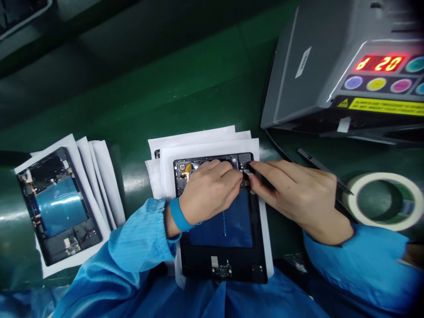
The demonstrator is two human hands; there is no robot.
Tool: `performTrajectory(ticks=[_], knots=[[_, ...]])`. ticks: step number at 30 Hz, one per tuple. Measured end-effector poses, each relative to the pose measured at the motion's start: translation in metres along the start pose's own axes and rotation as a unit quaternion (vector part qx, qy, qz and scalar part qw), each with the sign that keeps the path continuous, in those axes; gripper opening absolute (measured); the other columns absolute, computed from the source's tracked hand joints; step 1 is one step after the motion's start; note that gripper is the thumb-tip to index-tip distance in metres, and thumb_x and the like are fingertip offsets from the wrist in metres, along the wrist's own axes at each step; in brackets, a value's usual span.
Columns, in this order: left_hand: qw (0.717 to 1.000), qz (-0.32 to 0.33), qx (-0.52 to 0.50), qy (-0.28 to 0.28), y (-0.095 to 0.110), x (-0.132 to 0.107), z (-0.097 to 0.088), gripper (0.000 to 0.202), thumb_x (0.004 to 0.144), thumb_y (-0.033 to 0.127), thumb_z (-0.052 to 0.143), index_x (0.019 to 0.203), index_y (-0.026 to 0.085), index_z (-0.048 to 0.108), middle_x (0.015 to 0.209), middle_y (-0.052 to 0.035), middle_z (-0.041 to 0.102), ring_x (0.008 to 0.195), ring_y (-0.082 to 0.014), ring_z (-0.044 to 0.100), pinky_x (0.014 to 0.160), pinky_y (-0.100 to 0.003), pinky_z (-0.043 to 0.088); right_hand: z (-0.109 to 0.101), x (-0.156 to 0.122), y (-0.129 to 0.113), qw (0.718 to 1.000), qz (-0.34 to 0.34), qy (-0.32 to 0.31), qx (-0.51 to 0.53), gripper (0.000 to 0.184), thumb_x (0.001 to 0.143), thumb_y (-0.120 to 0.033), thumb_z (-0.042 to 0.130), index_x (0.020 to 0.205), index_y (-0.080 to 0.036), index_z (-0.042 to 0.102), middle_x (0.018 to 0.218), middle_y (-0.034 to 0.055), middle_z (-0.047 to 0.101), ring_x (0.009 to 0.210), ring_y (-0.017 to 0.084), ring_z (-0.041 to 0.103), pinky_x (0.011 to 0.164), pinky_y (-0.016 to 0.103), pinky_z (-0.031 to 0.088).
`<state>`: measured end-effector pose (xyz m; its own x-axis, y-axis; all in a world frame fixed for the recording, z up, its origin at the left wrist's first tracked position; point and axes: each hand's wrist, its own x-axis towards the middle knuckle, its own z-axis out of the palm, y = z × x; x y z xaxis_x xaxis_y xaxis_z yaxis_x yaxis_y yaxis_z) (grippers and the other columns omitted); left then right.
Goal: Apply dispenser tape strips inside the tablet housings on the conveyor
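Observation:
An opened tablet point(225, 265) lies on white sheets in front of me, its inner parts and a blue-covered battery point(212, 234) showing. My left hand point(212, 190) reaches across the upper half, its fingers curled closed near the right edge; whatever they pinch is hidden. From the right, my right hand point(294, 190) meets it at the tablet's upper right corner, thumb and forefinger pinched together. A small pale piece point(247, 172) shows between the two hands' fingertips, too small to name. The left hand covers part of the boards at the top.
Another opened tablet point(61, 207) rests on a stack of white sheets point(106, 190) at the left. On the right are a roll of masking tape point(353, 194), a dark pen-like tool point(318, 163) and a grey machine point(308, 88) with a lit red display. The bench point(205, 97) is green.

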<state>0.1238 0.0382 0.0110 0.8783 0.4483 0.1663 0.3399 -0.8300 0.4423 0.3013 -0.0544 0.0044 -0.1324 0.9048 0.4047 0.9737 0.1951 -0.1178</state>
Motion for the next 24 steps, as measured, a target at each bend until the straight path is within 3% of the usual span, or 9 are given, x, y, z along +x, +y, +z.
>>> performTrajectory(ticks=[11, 19, 24], knots=[[1.0, -0.001, 0.007, -0.008, 0.001, -0.001, 0.001, 0.025, 0.099, 0.023, 0.043, 0.086, 0.016, 0.064, 0.08, -0.0039, 0.061, 0.077, -0.0185, 0.056, 0.072, -0.034, 0.047, -0.004, 0.006, -0.003, 0.999, 0.008, -0.024, 0.039, 0.005, 0.088, -0.019, 0.064, 0.09, -0.019, 0.068, 0.089, 0.0023, 0.072, 0.073, 0.014, 0.064, 0.06, 0.028, 0.042], [1.0, 0.0, 0.01, -0.001, 0.001, -0.002, 0.003, 0.022, 0.097, 0.022, 0.048, 0.084, 0.016, 0.064, 0.08, -0.0031, 0.06, 0.077, -0.0185, 0.056, 0.073, -0.033, 0.047, -0.009, 0.009, -0.003, 0.998, -0.043, -0.035, 0.036, 0.003, 0.089, -0.018, 0.063, 0.089, -0.017, 0.067, 0.085, 0.0016, 0.069, 0.068, 0.013, 0.059, 0.059, 0.028, 0.04], [1.0, 0.009, 0.016, -0.004, 0.001, -0.001, 0.002, 0.02, 0.096, 0.021, 0.049, 0.083, 0.016, 0.063, 0.08, -0.0036, 0.061, 0.078, -0.0188, 0.056, 0.074, -0.033, 0.048, -0.018, 0.009, -0.01, 0.993, -0.071, -0.086, -0.024, 0.013, 0.092, -0.019, 0.057, 0.087, -0.016, 0.067, 0.075, 0.0025, 0.064, 0.066, 0.016, 0.054, 0.06, 0.033, 0.036]])
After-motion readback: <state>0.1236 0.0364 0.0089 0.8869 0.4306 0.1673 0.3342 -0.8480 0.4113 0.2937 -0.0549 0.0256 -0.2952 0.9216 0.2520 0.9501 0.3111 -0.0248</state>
